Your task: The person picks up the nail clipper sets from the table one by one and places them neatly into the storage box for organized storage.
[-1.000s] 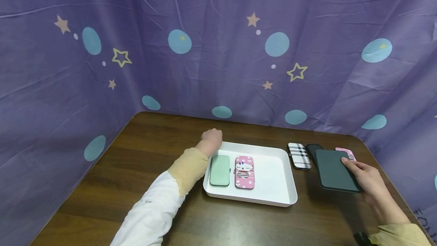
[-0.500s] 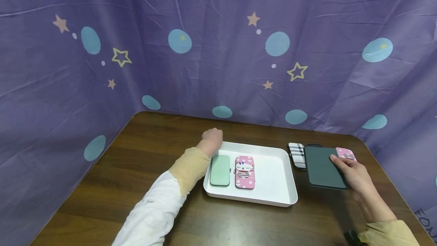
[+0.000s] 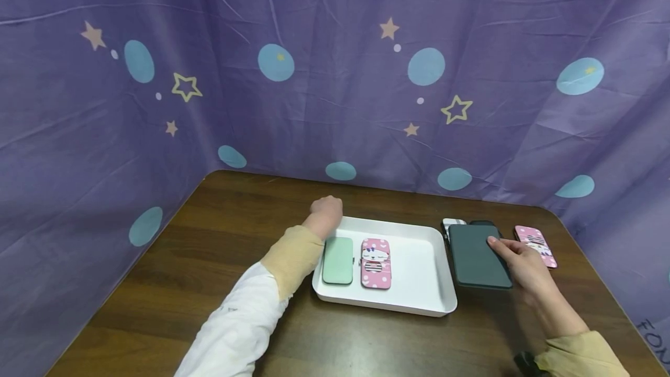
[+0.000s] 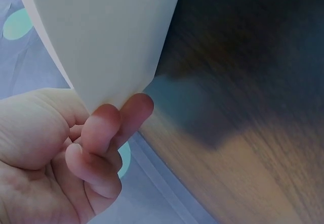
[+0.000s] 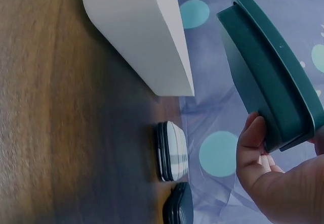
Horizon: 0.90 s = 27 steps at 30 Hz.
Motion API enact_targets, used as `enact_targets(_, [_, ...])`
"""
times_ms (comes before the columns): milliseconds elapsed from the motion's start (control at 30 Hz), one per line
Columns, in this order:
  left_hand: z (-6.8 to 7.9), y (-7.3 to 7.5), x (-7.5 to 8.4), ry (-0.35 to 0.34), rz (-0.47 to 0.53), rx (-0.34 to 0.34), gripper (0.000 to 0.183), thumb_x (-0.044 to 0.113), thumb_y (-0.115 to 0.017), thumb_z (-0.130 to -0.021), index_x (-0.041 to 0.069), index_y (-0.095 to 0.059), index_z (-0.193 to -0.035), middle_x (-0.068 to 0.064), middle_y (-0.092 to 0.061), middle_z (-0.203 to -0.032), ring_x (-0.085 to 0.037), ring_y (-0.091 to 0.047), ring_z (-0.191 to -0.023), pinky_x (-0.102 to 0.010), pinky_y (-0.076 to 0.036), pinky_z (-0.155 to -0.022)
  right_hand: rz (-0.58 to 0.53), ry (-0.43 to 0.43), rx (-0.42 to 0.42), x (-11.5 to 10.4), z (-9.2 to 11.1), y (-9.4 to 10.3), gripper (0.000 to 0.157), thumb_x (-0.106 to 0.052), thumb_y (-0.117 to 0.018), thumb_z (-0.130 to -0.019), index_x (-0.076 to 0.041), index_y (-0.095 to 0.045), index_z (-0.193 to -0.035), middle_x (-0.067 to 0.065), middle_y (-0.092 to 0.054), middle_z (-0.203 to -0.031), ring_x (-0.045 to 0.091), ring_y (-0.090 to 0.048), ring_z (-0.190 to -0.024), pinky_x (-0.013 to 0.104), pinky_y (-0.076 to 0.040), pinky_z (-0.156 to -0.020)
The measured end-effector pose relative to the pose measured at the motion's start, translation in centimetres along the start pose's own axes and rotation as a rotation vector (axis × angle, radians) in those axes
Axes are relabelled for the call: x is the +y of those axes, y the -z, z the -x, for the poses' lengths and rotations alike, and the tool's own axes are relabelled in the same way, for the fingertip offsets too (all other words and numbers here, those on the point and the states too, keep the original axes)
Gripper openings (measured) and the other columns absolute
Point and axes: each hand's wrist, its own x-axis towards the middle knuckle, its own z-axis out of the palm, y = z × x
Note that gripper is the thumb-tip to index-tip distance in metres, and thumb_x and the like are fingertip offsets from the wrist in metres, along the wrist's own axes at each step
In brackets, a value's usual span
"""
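Note:
My right hand [image 3: 526, 267] holds a dark green lidded box [image 3: 478, 256] above the table, just right of the white tray [image 3: 419, 301]; its thumb lies on the top. In the right wrist view, the fingers curl round one end of the box [image 5: 263, 77]. My left hand [image 3: 325, 214] grips the tray's far left corner, its curled fingers [image 4: 101, 128] against the outer wall in the left wrist view. Inside the tray lie a mint green case [image 3: 337, 260] and a pink cat-print case [image 3: 376, 263], side by side.
On the brown wooden table [image 3: 345, 348], right of the tray, lie a plaid case [image 5: 175, 150], a black case [image 5: 179, 206] and another pink case [image 3: 536, 246]. The green box partly covers the first two in the head view. A purple curtain [image 3: 335, 115] hangs behind.
My right hand has carried the dark green box leftward toward the tray, uncovering the pink case on the right and covering more of the plaid one. My left hand has stayed at the tray corner.

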Motion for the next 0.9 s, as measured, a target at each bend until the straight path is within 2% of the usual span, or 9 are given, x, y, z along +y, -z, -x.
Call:
enact_targets(367, [-0.1, 0.0, 0.0, 0.007, 0.006, -0.007, 0.027, 0.006, -0.043, -0.097, 0.011, -0.068, -0.108, -0.009, -0.067, -0.113, -0.023, -0.064, -0.098, -0.038, -0.054, -0.074, 0.017, -0.019, -0.003, 0.1, -0.3, -2.2, 0.078, -0.044, -0.054, -0.093, 0.012, -0.026, -0.140, -0.011, -0.054, -0.078, 0.000, -0.054, -0.067, 0.021, -0.050, -0.060])
enact_targets(600, [0.0, 0.1, 0.0, 0.004, 0.007, -0.003, 0.026, 0.006, -0.044, -0.096, 0.011, -0.068, -0.106, -0.009, -0.067, -0.113, -0.023, -0.064, -0.098, -0.039, -0.054, -0.073, 0.057, -0.025, -0.008, -0.2, -0.4, -3.4, 0.078, -0.044, -0.057, -0.092, 0.010, -0.027, -0.140, -0.007, -0.045, -0.082, 0.001, -0.042, -0.064, 0.020, -0.039, -0.053])
enact_targets(767, [0.1, 0.3, 0.1, 0.004, 0.014, -0.004, 0.027, 0.005, -0.043, -0.097, 0.010, -0.068, -0.106, -0.010, -0.067, -0.113, -0.024, -0.064, -0.098, -0.040, -0.055, -0.073, 0.041, -0.020, -0.012, -0.4, -0.6, -4.5, 0.076, -0.042, -0.059, -0.091, 0.010, -0.030, -0.139, -0.006, -0.048, -0.084, 0.001, -0.046, -0.066, 0.019, -0.043, -0.056])
enact_targets(900, [0.1, 0.3, 0.1, 0.005, 0.011, -0.007, 0.027, 0.005, -0.043, -0.097, 0.010, -0.068, -0.107, -0.010, -0.066, -0.114, -0.024, -0.064, -0.099, -0.040, -0.055, -0.073, 0.003, -0.013, -0.021, -0.4, -0.8, -5.5, 0.072, -0.038, -0.061, -0.091, 0.011, -0.034, -0.135, -0.007, -0.055, -0.081, 0.001, -0.054, -0.067, 0.021, -0.050, -0.060])
